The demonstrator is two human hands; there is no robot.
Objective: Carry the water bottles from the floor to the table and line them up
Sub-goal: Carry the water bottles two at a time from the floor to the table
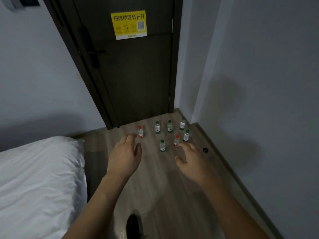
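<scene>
Water bottles (162, 145) upright on floor (155, 178) by door (131, 75); left hand (125, 155), right hand (191, 157) spread, holding nothing

Seven capped water bottles (169, 126) stand upright on the floor (155, 178).

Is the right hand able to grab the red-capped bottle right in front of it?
Probably yes. The right hand is open, its fingertips almost at the near red-capped bottle, which stands upright on the floor. Nothing lies between them, and the green-capped bottles beside it stand apart.
</scene>
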